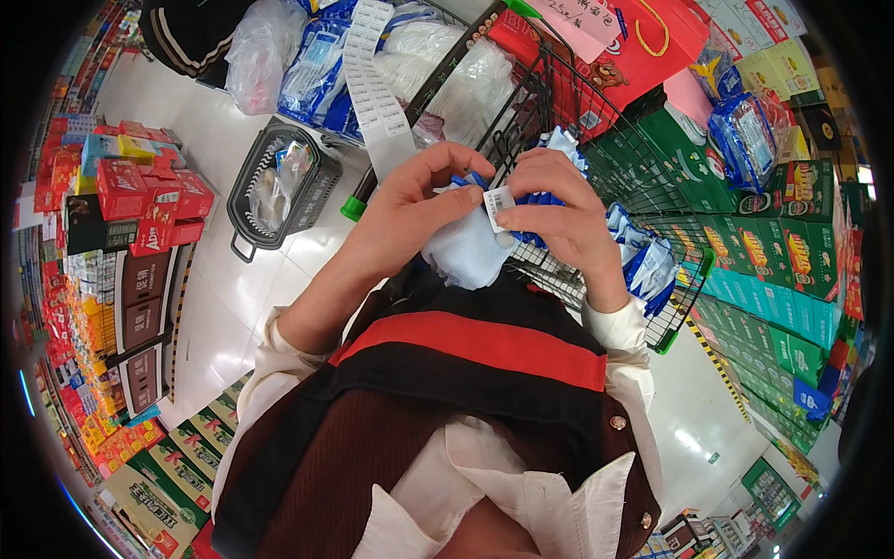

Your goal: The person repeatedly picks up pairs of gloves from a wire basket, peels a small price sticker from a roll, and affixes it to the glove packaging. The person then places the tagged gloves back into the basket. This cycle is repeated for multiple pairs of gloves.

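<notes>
Between the fingers and thumb of my left hand (426,202) is the gathered blue top of a pale blue, textured cloth-like item (469,248), which hangs down in front of my apron. My right hand (562,206) pinches a small white barcode label (499,207) beside that blue top. Whether the label touches the item is hard to tell. A long strip of white printed labels (377,91) hangs behind my left hand, over the cart's handle side. Blue-and-white packs (646,262) lie in the wire shopping cart (663,335) beyond my right hand.
A grey shopping basket (241,202) with plastic-wrapped goods stands on the floor at left. Clear bags of white items (454,77) and a red gift bag (628,42) sit at the top. Stacked green cartons (768,244) line the right; red boxes (150,199) stand at left.
</notes>
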`<state>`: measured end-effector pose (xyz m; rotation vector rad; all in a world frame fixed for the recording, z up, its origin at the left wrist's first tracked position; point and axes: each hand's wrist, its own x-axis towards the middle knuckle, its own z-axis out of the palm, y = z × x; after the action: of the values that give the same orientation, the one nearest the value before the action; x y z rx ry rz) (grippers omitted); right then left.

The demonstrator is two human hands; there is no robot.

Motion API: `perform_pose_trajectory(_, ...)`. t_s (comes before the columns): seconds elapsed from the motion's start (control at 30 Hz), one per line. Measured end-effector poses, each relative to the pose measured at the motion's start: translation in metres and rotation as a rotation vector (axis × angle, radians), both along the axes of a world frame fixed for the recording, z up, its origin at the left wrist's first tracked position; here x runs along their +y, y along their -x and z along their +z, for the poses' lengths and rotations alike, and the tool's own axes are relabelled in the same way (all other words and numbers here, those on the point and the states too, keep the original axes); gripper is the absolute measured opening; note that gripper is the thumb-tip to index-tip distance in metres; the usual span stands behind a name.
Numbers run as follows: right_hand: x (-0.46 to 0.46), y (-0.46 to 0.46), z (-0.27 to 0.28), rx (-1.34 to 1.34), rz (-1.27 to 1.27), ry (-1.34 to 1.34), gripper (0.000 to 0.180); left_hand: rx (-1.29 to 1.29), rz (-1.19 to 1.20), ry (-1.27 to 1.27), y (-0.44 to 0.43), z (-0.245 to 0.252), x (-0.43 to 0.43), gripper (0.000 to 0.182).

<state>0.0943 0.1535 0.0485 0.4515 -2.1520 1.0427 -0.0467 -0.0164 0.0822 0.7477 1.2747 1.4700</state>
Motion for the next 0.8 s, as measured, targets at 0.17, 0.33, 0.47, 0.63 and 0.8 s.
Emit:
perform_pose_trajectory(0.17, 0.006, 0.0, 0.007, -0.031, -0.024, -0.012, 0.02, 0.022, 0.125, -0.019, -0.005, 0.0, -0.001, 0.023)
perform_pose_trajectory(0.33, -0.012, -0.002, 0.017, -0.047, -0.167, 0.358, 0.016, 0.155, 0.241, -0.026, -0.012, -0.002, -0.002, 0.024)
perform_pose_trajectory(0.47, -0.037, -0.003, 0.027, -0.154, -0.491, 0.306, 0.023, 0.212, 0.31, -0.049, -0.018, -0.005, 0.0, 0.026)
perform_pose_trajectory(0.63, -0.05, -0.002, 0.037, -0.218, -0.66, 0.085, 0.022, 0.23, 0.38, -0.091, -0.025, -0.005, -0.001, 0.026)
perform_pose_trajectory(0.8, -0.053, -0.002, 0.037, -0.262, -0.665, 0.088, 0.023, 0.311, 0.386, -0.113, -0.029, -0.004, -0.005, 0.024)
